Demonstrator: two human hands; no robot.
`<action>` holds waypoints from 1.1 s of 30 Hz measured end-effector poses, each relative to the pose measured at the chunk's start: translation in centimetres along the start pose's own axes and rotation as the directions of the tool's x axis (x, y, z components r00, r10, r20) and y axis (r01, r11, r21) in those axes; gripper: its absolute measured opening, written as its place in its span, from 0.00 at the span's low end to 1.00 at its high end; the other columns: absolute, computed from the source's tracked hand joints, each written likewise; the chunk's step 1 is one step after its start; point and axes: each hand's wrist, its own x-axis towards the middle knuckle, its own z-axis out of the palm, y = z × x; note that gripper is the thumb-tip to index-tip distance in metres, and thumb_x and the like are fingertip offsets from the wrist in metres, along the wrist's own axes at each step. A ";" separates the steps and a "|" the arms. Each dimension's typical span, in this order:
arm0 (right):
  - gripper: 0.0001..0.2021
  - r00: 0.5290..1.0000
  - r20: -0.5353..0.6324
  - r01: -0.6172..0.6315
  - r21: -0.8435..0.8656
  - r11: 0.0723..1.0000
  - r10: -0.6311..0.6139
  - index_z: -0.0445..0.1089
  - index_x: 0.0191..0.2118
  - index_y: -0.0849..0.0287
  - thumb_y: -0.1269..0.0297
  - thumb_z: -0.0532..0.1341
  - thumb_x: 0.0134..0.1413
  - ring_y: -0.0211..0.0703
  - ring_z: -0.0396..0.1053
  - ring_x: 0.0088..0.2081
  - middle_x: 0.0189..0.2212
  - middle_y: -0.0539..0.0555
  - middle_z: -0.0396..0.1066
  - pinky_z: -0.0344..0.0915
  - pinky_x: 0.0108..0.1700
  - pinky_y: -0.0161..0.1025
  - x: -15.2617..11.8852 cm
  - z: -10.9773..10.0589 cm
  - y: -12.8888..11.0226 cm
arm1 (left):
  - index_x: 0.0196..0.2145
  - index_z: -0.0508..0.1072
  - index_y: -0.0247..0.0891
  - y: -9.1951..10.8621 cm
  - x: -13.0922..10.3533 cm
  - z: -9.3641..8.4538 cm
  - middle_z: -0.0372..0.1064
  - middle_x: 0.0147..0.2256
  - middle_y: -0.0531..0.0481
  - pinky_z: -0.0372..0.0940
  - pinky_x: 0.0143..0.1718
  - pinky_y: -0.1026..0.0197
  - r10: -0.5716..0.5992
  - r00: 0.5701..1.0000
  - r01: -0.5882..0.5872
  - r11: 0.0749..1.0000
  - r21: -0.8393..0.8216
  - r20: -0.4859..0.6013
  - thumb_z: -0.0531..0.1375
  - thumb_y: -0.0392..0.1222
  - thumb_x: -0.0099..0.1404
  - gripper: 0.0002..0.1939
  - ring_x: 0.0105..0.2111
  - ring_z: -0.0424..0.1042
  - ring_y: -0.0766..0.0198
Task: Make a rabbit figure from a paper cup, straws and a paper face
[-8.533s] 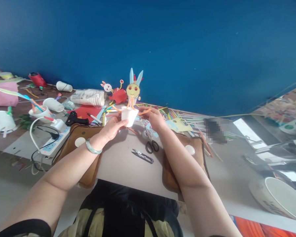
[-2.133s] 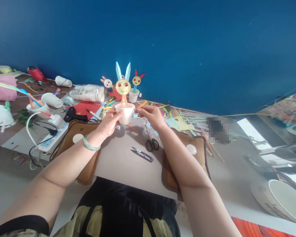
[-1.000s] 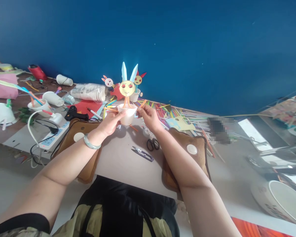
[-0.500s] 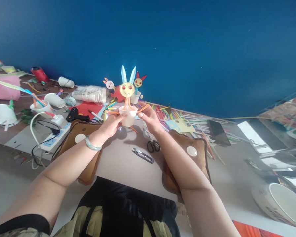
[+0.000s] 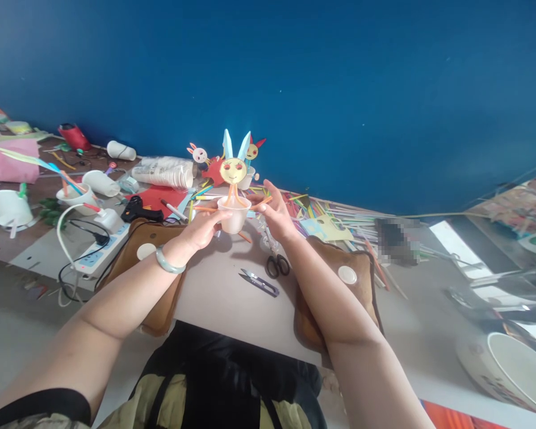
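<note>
White paper cup [image 5: 234, 220] stands upright over the counter [image 5: 223, 307], far centre, pinched at its left wall by the left hand [image 5: 202, 230]. Right hand [image 5: 279, 217]: index finger raised, thumb at the orange strip [image 5: 267, 201]; whether it pinches, cannot tell. Cup appears light, crushable; low wall judged the safest hold, strips likely fragile.

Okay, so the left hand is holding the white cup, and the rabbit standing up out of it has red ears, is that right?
Not quite: the ears are pale blue, not red, as the head view shows. The left hand is holding the white cup, and the rabbit stands up out of it.
</note>
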 end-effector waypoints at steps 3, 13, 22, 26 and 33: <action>0.48 0.996 -0.074 0.046 -0.046 0.998 -0.049 0.49 0.69 0.54 0.29 0.57 0.50 0.49 0.74 0.50 0.49 0.60 0.76 0.69 0.50 0.47 0.2 -0.3 0.0 | 0.47 0.77 0.37 0.0 0.1 0.0 0.76 0.46 0.43 0.68 0.34 0.62 0.012 1.000 -0.012 1.000 0.019 -0.010 0.67 0.45 0.56 0.22 0.41 0.74 0.58; 0.23 0.913 -0.394 -0.029 -0.331 0.943 -0.110 0.68 0.55 0.56 0.49 0.61 0.58 0.41 0.73 0.38 0.40 0.55 0.76 0.69 0.39 0.39 3.0 -3.8 -2.6 | 0.47 0.75 0.38 -0.5 0.6 -0.3 0.76 0.49 0.43 0.69 0.44 0.57 0.089 0.988 -0.096 0.994 -0.044 -0.129 0.69 0.47 0.52 0.25 0.49 0.74 0.53; 0.09 0.963 0.060 0.025 -0.990 0.136 0.261 0.79 0.32 0.60 0.59 0.68 0.49 0.59 0.69 0.50 0.42 0.63 0.77 0.62 0.53 0.50 -2.0 2.4 0.6 | 0.47 0.74 0.38 -1.0 2.4 -0.4 0.77 0.42 0.47 0.67 0.40 0.60 0.098 0.960 -0.120 0.990 -0.068 -0.261 0.69 0.48 0.49 0.27 0.43 0.74 0.58; 0.09 0.973 0.027 0.015 -0.999 0.052 0.231 0.79 0.36 0.64 0.65 0.63 0.56 0.62 0.65 0.54 0.47 0.69 0.75 0.58 0.56 0.52 -2.9 3.2 1.5 | 0.47 0.74 0.37 -1.0 2.5 0.4 0.77 0.41 0.47 0.65 0.36 0.61 0.059 0.970 -0.069 0.997 -0.035 -0.236 0.70 0.48 0.48 0.28 0.40 0.74 0.59; 0.16 0.985 -0.076 -0.088 -0.994 0.070 0.158 0.77 0.48 0.60 0.62 0.64 0.55 0.62 0.61 0.61 0.56 0.65 0.70 0.55 0.62 0.55 -4.2 0.1 -0.1 | 0.45 0.76 0.35 -0.7 0.7 1.0 0.78 0.42 0.43 0.66 0.36 0.59 -0.034 0.998 0.030 0.997 0.076 0.049 0.71 0.45 0.47 0.26 0.38 0.74 0.58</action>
